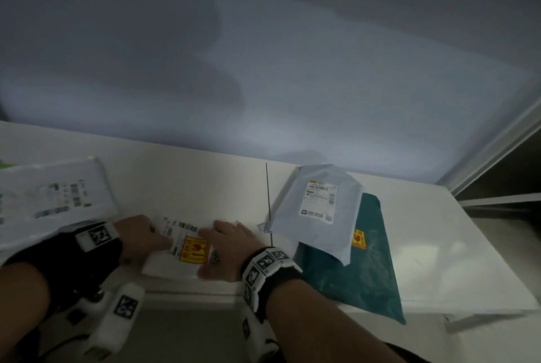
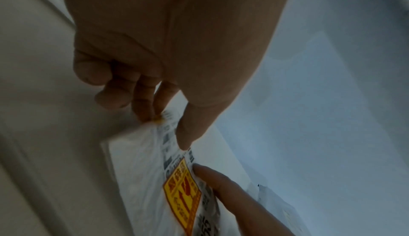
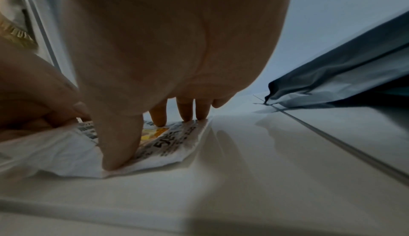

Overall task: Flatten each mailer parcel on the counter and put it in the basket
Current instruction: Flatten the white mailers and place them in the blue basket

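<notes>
Two hands: both lie on one small white mailer (image 1: 175, 248) at the near edge of the white surface (image 1: 205, 187).
Left hand (image 1: 137, 236): at 9 o'clock of the mailer; the wrist view shows the thumb tip (image 2: 184, 141) pressing the printed label, the other fingers (image 2: 141, 106) bent down to the mailer's edge. Grip: curled, seemingly pinching the mailer.
Right hand (image 1: 225, 248): at 3 o'clock of the mailer, palm down, fingers (image 3: 186, 112) straight and thumb planted on the label. Grip: spread flat, pressing, not clamped.
Label: barcodes and a yellow-and-red sticker (image 1: 194, 250) between the two hands.
Grey mailer (image 1: 316, 207): at 2 o'clock of the hands, label up, overlapping a teal mailer (image 1: 366, 263) that carries its own yellow sticker.
Large white mailer (image 1: 52, 195): at 10 o'clock, blurred, with a printed label.
Wall (image 1: 263, 55): pale, behind the surface at 12 o'clock.
</notes>
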The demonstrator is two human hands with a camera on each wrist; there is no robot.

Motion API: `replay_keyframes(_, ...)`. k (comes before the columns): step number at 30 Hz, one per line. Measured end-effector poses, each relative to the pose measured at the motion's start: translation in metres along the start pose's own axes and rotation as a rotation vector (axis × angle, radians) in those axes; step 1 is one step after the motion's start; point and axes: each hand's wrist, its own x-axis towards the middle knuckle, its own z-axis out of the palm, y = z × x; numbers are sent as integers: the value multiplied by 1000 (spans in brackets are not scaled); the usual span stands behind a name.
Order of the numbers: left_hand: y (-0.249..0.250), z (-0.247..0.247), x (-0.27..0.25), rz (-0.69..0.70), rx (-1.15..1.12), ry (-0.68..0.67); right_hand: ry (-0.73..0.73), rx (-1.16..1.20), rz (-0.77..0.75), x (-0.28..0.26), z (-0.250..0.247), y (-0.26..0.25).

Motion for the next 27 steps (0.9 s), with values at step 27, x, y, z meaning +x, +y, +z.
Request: replay_keyframes(27,-38,-81,-76,210,-449,186,347,477,65,-9,-112,-52)
